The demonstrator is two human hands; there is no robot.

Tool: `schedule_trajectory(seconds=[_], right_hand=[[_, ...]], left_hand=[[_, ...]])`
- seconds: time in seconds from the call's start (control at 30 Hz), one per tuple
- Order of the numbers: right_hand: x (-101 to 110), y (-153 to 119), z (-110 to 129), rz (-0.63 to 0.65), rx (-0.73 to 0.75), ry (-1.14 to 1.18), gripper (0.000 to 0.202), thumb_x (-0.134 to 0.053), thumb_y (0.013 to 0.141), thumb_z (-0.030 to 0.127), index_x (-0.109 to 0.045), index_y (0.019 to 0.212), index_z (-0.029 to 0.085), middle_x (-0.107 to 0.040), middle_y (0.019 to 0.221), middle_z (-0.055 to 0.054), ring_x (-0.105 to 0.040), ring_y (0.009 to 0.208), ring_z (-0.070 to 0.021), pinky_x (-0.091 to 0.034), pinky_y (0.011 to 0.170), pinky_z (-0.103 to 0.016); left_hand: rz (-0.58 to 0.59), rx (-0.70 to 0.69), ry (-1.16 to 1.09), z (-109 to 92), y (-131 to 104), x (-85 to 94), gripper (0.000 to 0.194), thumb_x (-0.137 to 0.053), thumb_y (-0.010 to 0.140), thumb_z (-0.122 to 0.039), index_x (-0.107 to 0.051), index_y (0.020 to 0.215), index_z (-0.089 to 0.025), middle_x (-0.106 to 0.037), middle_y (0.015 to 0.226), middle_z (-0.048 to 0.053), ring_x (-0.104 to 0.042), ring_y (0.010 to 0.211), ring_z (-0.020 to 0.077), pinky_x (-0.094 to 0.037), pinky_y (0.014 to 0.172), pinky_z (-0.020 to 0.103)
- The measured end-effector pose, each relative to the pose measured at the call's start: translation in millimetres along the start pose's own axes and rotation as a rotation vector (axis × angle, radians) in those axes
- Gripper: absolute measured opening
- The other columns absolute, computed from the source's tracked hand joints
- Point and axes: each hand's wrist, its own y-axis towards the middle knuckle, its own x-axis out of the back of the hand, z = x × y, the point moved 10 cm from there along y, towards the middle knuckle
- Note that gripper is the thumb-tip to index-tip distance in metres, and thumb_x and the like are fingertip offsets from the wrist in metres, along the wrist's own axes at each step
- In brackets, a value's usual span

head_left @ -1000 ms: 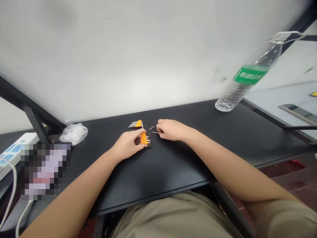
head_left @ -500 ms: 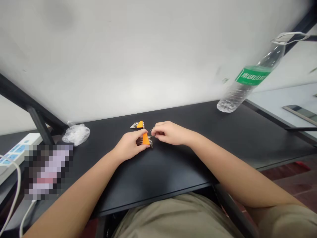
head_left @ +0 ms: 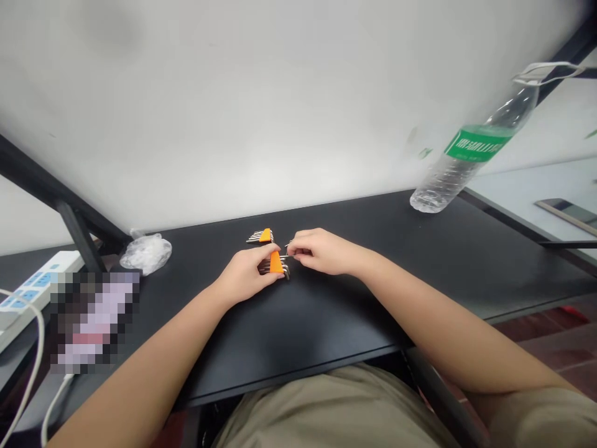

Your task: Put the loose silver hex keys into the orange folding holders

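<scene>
My left hand is closed around an orange hex key holder with several bent silver keys in it, just over the black table. Close beside it, my right hand pinches a thin silver hex key at the holder's right side. Its fingers hide most of that key, so I cannot tell whether the key is still in the holder. A second orange hex key set lies on the table just beyond my left hand.
A clear plastic bottle with a green label stands at the back right. To the left are a crumpled clear plastic bag, a white power strip and a blurred-out flat object with a white cable. A phone lies far right.
The whole view has shifted very slightly. Both hands keep the same hold at the orange holder, with no clear movement between them.
</scene>
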Motion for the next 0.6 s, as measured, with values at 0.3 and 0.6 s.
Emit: schedule_trajectory(seconds=[0.3,0.6], right_hand=[[-0.9,-2.5,7.7,0.002,0.024,-0.139,0.022,-0.055,0.093,0.01,-0.074,0.102,0.018,-0.064,0.094,-0.006,-0.058,0.079,-0.0163,-0.042,0.073,-0.028],[0.6,-0.2,26.9,-0.049,0.054,-0.023,0.021,-0.054,0.097,0.012,-0.074,0.095,0.018,-0.065,0.096,-0.007,-0.06,0.084,-0.0172,-0.045,0.078,-0.03]], left_hand=[[0.014,-0.001,0.03,1.8,-0.3,-1.0,0.045,-0.071,0.086,-0.042,-0.064,0.128,-0.028,-0.074,0.104,-0.001,-0.068,0.084,0.0173,-0.054,0.079,0.028],[0.004,-0.072,0.052,-9.6,1.4,0.5,0.04,-0.073,0.085,-0.041,-0.067,0.122,-0.026,-0.071,0.105,0.004,-0.066,0.094,0.0228,-0.055,0.084,0.034]])
